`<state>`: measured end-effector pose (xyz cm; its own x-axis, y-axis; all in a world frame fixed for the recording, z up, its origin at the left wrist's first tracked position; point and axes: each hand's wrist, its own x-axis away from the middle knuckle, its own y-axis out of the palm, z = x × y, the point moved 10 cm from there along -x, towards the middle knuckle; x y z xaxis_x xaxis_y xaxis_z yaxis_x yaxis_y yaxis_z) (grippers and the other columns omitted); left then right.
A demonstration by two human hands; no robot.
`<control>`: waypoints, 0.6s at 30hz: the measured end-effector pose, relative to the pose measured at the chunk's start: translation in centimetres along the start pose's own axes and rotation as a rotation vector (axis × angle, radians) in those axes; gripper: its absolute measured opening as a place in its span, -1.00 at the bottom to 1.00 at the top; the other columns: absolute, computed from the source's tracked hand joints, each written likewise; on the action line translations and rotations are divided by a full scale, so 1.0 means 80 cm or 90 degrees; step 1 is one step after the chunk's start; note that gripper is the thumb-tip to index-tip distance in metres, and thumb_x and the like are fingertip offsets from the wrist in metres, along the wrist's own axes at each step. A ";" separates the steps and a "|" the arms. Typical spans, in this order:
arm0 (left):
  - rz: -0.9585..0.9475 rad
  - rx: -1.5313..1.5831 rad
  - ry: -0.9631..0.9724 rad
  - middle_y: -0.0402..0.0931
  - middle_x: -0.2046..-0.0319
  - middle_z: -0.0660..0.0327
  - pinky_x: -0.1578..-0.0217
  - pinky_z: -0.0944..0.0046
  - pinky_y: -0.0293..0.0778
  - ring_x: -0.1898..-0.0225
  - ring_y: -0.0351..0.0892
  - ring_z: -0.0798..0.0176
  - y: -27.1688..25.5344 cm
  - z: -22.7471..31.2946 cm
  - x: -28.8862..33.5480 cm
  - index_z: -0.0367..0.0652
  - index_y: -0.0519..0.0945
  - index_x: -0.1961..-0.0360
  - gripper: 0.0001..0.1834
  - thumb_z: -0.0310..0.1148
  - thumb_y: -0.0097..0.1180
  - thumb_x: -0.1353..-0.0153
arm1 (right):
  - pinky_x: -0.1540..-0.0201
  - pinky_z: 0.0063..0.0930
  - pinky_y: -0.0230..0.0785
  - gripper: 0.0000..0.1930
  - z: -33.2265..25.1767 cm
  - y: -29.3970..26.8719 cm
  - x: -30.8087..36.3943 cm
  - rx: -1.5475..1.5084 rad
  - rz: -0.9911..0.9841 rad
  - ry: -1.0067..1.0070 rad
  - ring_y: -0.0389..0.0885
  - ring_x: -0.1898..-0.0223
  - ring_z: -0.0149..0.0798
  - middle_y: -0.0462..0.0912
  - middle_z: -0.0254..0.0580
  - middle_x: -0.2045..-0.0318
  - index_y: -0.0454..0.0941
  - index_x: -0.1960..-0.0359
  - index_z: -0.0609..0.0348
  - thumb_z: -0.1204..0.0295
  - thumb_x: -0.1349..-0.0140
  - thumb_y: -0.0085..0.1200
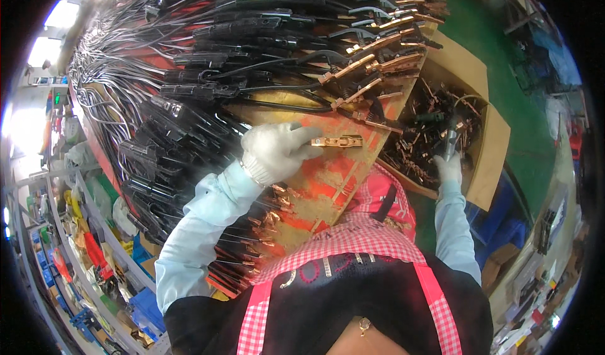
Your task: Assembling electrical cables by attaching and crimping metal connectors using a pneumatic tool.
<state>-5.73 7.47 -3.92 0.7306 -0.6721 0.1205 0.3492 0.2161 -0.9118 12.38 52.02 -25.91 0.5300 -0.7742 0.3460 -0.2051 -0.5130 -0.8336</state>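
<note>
While the L hand [272,153], in a white knit glove, extends over the work surface at centre, its thumb & fingers are drawn nearly together at the L end of a copper-coloured clamp part [340,141]; they appear to pinch it, w/ little gap showing. Said part lies roughly horiz. above a bare patch of the red-&-yellow table [334,172], its R end free & pointing toward the table edge.

R hand [449,166], also gloved, is at the R side, over a cardboard box [495,160]; its fingers are curled around the lower end of a grey hand tool [451,142], the exact grip partly hidden. A hose [467,100] curves near the tool's upper end. Box flaps stand open; inside, a jumble of small copper & dark parts [413,156], incl. pcs. directly beside the tool.

Upper L: black-handled clamps [252,34] in dense rows on the table, copper ends toward the R edge, grey cables [104,71] bunched at far L. More copper ends lie below the L hand, nr. the pink checked apron [353,235]. Both forearms: lt.-blue sleeves [214,210]. Beyond the box, green floor [529,141].
</note>
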 end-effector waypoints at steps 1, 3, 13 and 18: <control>0.002 0.006 -0.011 0.67 0.34 0.20 0.36 0.01 0.57 0.32 0.69 -0.01 0.002 -0.002 0.002 0.16 0.68 0.07 -0.67 0.00 0.22 -0.21 | -0.08 -0.20 0.43 -0.20 -0.001 0.002 -0.002 -0.060 -0.007 -0.015 0.64 -0.01 -0.01 0.65 0.07 0.02 0.37 -0.31 0.17 0.15 0.00 0.35; 0.008 0.013 -0.026 0.67 0.34 0.19 0.35 0.01 0.57 0.31 0.69 -0.01 0.000 -0.004 0.001 0.15 0.68 0.07 -0.67 0.01 0.20 -0.22 | 0.07 -0.33 0.48 -0.30 -0.031 -0.018 0.020 -0.113 0.031 -0.033 0.69 0.18 -0.14 0.69 -0.04 0.14 0.46 -0.20 0.26 0.20 -0.03 0.37; 0.079 -0.008 -0.004 0.65 0.45 0.12 0.42 0.03 0.53 0.40 0.67 -0.04 -0.008 0.004 0.001 0.01 0.73 0.15 -0.68 -0.12 0.34 -0.10 | 0.46 -0.27 0.52 -0.47 -0.352 -0.105 0.185 -1.108 -0.412 -0.274 0.62 0.49 -0.17 0.58 -0.15 0.43 0.39 -0.22 0.20 0.18 -0.28 0.07; 0.054 -0.074 -0.003 0.64 0.50 0.12 0.45 0.00 0.52 0.43 0.67 -0.03 -0.003 0.012 -0.003 0.00 0.73 0.22 -0.72 -0.11 0.31 -0.11 | 0.50 -0.35 0.50 -0.58 -0.438 -0.100 0.243 -1.093 -0.355 -0.502 0.64 0.48 -0.17 0.62 0.01 0.44 0.44 -0.09 0.33 0.44 -0.20 0.15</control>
<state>-5.43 8.25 -3.37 0.7576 -0.6514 0.0423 0.2159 0.1889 -0.9580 -4.51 28.08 2.54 0.8926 -0.3662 -0.2629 -0.1016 -0.7315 0.6742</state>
